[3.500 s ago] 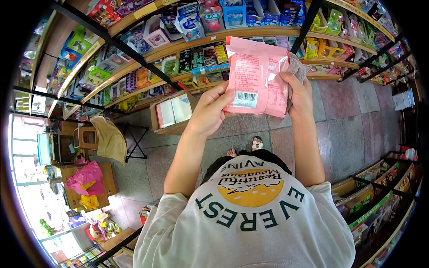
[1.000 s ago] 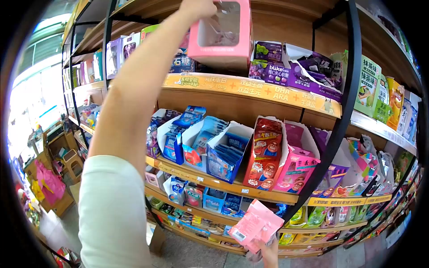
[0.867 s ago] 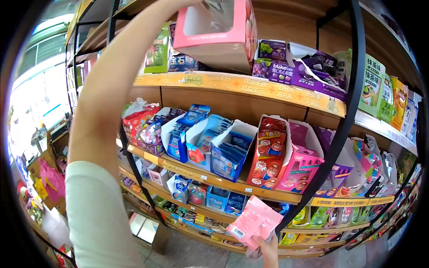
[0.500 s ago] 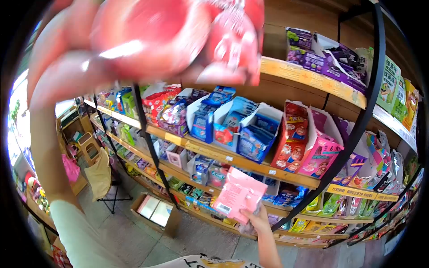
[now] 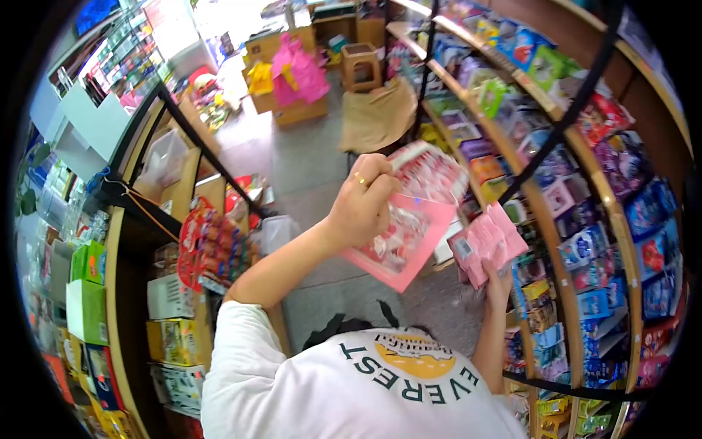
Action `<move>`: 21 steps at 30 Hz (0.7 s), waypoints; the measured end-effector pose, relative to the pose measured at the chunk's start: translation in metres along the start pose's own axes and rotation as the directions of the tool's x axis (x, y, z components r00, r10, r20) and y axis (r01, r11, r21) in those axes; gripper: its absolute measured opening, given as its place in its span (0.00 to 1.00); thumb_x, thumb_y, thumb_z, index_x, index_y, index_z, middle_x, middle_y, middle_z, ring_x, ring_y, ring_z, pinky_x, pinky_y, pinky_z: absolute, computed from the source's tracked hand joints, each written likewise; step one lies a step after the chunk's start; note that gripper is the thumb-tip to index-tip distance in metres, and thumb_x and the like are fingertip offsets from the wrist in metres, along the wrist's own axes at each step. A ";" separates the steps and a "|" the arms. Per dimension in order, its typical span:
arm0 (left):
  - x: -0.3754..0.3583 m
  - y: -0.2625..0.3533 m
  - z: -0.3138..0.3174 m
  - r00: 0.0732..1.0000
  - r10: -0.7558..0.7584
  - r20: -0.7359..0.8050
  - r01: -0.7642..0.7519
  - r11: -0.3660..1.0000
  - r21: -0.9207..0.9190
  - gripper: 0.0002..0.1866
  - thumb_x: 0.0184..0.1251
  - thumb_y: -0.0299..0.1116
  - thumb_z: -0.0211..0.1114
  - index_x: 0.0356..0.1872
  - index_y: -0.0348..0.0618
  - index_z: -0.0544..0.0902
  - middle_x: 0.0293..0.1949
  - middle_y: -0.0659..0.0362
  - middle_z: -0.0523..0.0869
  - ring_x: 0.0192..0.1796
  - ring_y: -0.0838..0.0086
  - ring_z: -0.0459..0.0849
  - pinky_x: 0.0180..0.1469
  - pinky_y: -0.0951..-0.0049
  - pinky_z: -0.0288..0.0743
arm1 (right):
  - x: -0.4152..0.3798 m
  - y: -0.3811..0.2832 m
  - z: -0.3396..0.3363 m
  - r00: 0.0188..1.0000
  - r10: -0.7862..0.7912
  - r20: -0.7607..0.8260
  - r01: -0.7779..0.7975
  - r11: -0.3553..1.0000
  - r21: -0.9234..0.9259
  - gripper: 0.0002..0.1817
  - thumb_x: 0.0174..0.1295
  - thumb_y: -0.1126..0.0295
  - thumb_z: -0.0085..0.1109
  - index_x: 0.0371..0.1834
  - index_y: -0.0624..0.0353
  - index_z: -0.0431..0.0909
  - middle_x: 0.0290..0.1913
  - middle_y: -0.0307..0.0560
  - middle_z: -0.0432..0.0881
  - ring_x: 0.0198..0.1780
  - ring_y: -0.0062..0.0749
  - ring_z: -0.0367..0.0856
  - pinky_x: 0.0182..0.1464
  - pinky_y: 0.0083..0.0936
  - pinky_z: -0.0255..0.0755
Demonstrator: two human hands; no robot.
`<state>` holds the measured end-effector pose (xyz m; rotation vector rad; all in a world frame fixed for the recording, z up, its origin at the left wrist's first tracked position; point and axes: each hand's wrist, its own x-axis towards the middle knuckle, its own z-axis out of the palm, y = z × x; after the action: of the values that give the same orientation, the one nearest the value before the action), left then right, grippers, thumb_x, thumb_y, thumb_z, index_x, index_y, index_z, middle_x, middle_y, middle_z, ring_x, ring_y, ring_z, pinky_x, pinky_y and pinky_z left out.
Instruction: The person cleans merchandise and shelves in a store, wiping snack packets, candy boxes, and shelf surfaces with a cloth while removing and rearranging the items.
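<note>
My left hand (image 5: 360,201), with a ring on one finger, is raised in front of my chest. Its fingers are closed on the top of a pink-edged candy pouch (image 5: 401,241) that hangs tilted and shows red and white contents through a clear window. A second red-and-white candy bag (image 5: 433,173) lies just behind, close to the same fingers; whether they grip it too is hard to see. To the right and lower, my right hand (image 5: 497,284) is wrapped around pink packets (image 5: 488,244), bunched together with their printed backs partly in view.
Tall shelves (image 5: 541,197) full of bagged snacks run along the right. A lower rack (image 5: 113,278) with boxes and red-carded packets stands left. Ahead along the tiled aisle (image 5: 307,175) are a tan folding chair (image 5: 378,113), a wooden stool (image 5: 361,67) and a pink bag (image 5: 298,69).
My view has swung left and down toward the aisle. My left hand has come down from close to the camera with its candy. The right hand still holds pink packets.
</note>
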<state>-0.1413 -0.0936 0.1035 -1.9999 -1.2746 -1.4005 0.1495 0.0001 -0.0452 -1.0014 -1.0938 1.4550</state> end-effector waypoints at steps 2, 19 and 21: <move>-0.024 -0.035 -0.025 0.999 -0.050 -0.020 0.052 0.992 0.114 0.10 0.36 0.15 0.52 0.25 0.37 0.72 0.30 0.50 0.69 0.39 0.55 0.71 0.43 0.63 0.68 | 0.014 0.032 0.046 0.998 0.024 0.063 -0.019 0.998 -0.068 0.31 0.47 0.74 0.63 0.56 0.69 0.61 0.51 0.49 0.70 0.50 0.33 0.70 0.52 0.26 0.65; -0.088 -0.296 -0.139 0.985 -0.130 -0.110 0.168 0.649 0.742 0.13 0.35 0.22 0.57 0.25 0.50 0.67 0.30 0.60 0.62 0.34 0.64 0.68 0.33 0.67 0.64 | 0.222 0.122 0.393 0.840 0.223 0.495 -0.170 0.974 -0.150 0.31 0.45 0.73 0.64 0.53 0.70 0.63 0.46 0.50 0.74 0.47 0.33 0.73 0.51 0.28 0.66; -0.076 -0.335 -0.139 0.984 -0.165 -0.070 0.162 0.659 0.734 0.13 0.36 0.23 0.58 0.25 0.50 0.67 0.30 0.59 0.62 0.34 0.64 0.68 0.33 0.67 0.65 | 0.273 0.124 0.424 0.825 0.242 0.510 -0.173 0.968 -0.180 0.31 0.45 0.73 0.64 0.54 0.69 0.63 0.47 0.50 0.73 0.48 0.32 0.73 0.51 0.27 0.65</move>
<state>-0.5041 -0.0568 0.0359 -1.3338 -1.7041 -0.7222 -0.3254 0.2073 -0.0736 -0.8412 -1.5236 1.9329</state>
